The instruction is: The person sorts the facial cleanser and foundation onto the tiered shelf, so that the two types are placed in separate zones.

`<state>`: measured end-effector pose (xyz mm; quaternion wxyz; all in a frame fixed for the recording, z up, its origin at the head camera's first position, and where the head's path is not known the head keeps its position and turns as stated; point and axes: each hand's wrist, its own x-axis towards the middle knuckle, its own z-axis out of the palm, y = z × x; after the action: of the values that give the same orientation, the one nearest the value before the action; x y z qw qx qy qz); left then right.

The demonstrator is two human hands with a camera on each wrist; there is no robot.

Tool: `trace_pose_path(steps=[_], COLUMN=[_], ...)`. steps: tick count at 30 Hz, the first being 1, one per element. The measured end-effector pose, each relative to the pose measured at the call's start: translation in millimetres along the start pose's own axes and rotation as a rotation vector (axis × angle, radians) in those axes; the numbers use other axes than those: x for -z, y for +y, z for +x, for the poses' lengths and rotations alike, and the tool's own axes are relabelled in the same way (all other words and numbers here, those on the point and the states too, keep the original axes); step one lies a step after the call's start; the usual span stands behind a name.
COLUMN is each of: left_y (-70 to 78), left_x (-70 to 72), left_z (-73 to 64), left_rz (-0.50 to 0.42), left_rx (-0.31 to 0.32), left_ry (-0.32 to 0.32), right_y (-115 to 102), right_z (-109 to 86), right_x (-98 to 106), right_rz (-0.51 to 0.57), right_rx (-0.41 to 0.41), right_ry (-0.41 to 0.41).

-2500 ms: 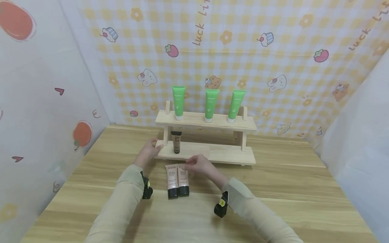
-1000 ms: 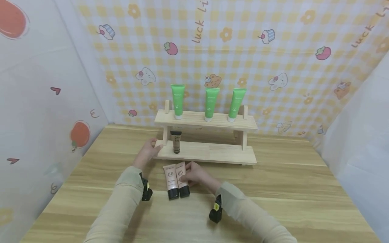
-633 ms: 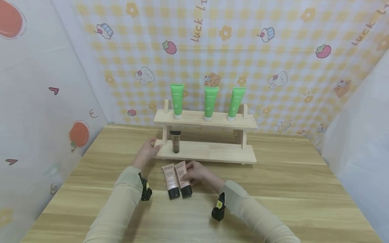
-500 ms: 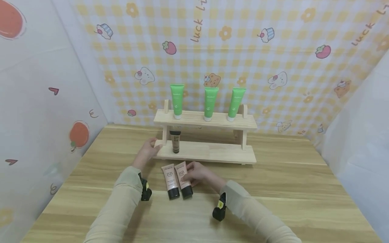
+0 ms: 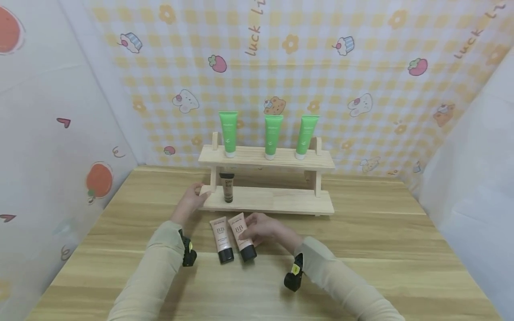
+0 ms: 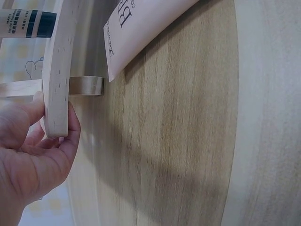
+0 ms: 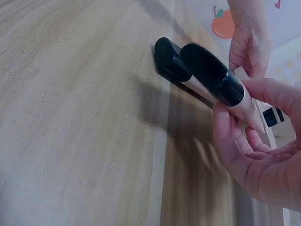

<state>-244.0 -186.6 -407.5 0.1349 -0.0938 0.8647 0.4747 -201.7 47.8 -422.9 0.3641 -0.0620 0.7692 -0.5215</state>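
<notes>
My left hand grips the left end of the lower board of a two-tier wooden shelf, thumb on top and fingers beneath in the left wrist view. With my right hand I pinch a pink BB cream tube with a black cap; in the right wrist view it looks raised off the table, cap toward the camera. Just left of it, a second BB cream tube lies flat on the table. On the lower board, near my left hand, stands a small brown tube with a dark top.
Several green tubes stand upright on the upper board: one at left, one in the middle and one at right. The wooden table runs back to a checkered cloth. White cloth hangs at the left side.
My right hand has taken hold of the right BB cream tube, tilted it and drawn it slightly apart from the other one. My left hand keeps its grip on the shelf. The view has shifted slightly.
</notes>
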Motion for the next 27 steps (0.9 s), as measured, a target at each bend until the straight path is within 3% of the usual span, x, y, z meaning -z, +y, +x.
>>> trace_pose_path(steps=[16,27], left_y=[-4.1,-1.4], left_x=[1.4,-0.1], left_z=[2.2,1.8], left_rz=[0.046,0.038], left_rx=[0.005,0.023], left_ry=[-0.003,0.002], right_y=[1,-3], right_z=[-8.9,-17.1], right_x=[19,37], right_rz=[0.078,0.093], right_rx=[-0.003,0.006], right_ry=[-0.012,0.086])
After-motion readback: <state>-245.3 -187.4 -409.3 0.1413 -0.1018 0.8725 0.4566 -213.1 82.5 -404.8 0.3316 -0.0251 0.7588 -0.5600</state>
